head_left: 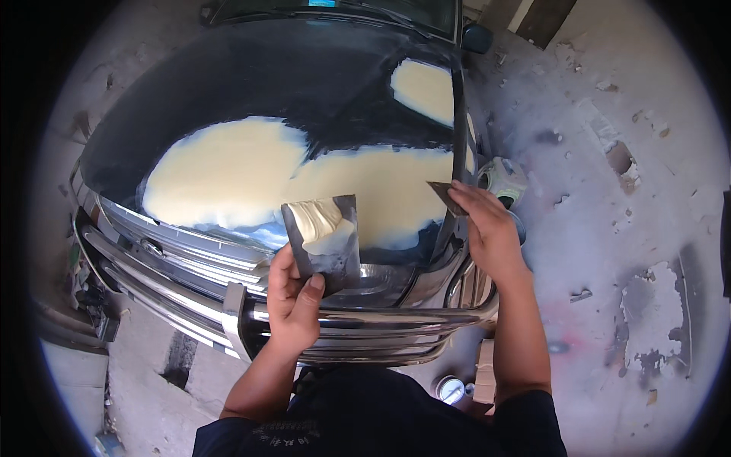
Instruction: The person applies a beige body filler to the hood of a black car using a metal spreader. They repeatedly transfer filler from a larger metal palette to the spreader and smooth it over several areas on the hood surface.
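A dark car hood (289, 84) lies before me, with large cream patches of body filler (228, 171) spread over its front half and a smaller patch (423, 90) farther back. My left hand (293, 301) grips a flat metal board (324, 236) that carries a lump of cream filler (316, 218), held just above the hood's front edge. My right hand (487, 228) pinches a thin dark spreader blade (445, 196) at the hood's right edge, its tip touching the filled area.
A chrome grille and bull bar (228, 297) run across below the hood. A headlight opening (502, 179) sits by my right hand. A small round tin (451, 390) stands on the stained concrete floor (624, 228) beside a wooden block (484, 373). A windshield (343, 9) is at the top.
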`<state>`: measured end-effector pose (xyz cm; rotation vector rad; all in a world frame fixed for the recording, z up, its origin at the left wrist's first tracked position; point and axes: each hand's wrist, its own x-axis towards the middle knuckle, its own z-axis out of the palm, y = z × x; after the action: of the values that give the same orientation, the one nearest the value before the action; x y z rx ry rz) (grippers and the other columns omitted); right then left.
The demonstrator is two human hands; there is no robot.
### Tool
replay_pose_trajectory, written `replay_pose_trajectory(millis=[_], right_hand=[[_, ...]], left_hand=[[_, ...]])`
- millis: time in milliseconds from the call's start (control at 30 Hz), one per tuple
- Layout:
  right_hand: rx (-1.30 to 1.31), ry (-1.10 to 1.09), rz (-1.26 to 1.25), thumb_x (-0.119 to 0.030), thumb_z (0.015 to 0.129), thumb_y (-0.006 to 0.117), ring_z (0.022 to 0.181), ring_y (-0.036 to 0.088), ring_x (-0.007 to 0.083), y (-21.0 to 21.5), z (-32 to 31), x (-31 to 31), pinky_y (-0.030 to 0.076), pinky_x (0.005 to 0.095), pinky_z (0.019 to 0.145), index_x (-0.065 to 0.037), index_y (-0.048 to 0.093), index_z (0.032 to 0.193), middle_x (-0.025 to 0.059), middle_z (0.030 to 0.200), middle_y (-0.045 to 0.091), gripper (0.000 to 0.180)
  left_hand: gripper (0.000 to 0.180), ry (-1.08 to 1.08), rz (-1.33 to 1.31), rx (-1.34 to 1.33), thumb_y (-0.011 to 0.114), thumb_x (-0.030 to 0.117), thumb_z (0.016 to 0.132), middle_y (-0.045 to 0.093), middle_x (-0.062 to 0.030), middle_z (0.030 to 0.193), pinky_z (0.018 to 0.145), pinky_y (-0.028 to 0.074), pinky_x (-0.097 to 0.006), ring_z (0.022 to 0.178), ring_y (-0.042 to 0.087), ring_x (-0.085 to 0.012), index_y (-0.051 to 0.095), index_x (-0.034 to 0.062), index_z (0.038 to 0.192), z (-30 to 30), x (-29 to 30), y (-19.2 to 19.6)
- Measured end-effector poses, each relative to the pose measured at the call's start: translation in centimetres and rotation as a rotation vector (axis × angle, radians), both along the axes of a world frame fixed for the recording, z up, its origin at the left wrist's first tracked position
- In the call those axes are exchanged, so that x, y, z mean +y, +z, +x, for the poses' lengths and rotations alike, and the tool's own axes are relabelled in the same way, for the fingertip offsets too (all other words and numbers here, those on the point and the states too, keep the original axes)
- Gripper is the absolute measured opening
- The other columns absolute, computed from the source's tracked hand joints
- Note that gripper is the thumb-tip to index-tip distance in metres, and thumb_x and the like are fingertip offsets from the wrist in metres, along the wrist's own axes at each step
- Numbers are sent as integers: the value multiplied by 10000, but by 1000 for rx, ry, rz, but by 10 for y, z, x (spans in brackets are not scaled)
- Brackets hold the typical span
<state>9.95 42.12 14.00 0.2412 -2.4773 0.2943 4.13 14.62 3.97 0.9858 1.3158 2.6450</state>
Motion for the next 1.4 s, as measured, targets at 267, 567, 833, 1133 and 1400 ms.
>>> replay_pose_trajectory(millis=[267, 567, 833, 1133, 1400], right_hand=[[-297, 2, 168, 69, 817, 497, 1038, 575, 372, 16, -93, 46, 468, 407, 894, -41, 602, 1167, 196, 1111, 619, 381], [-355, -10, 213, 57, 758, 457, 1027, 579, 358, 16, -137, 44, 466, 417, 896, -56, 630, 1145, 195, 1077, 632, 439], [-324, 73, 177, 44, 844, 489, 1033, 579, 349, 4, -121, 28, 470, 389, 890, -57, 616, 1157, 173, 1094, 627, 353], [-316, 49, 156, 50, 800, 476, 1033, 579, 335, 20, -143, 45, 467, 398, 902, -67, 633, 1150, 156, 1082, 640, 401], [-383, 57, 129, 70, 806, 512, 1066, 563, 340, 8, -115, 19, 458, 384, 923, -52, 605, 1181, 169, 1143, 614, 405]], left_hand=[[528, -225, 111, -412, 471, -96, 768, 561, -130, 1221, 1028, 357, -353, 1160, 517, -207, 393, 9, 1280, -3, -10, -49], [529, -291, 96, -432, 511, -61, 776, 552, -118, 1220, 1020, 378, -372, 1154, 517, -217, 388, 21, 1283, -9, -11, -53], [541, -309, 124, -420, 481, -86, 777, 542, -133, 1241, 1037, 339, -352, 1181, 499, -215, 369, -5, 1300, -10, -12, -55], [550, -332, 109, -395, 453, -103, 773, 524, -143, 1265, 1049, 309, -338, 1204, 478, -210, 354, -27, 1309, -10, -11, -54], [547, -321, 97, -402, 467, -96, 779, 533, -145, 1256, 1046, 316, -341, 1195, 487, -211, 353, -30, 1310, -9, -12, -54]])
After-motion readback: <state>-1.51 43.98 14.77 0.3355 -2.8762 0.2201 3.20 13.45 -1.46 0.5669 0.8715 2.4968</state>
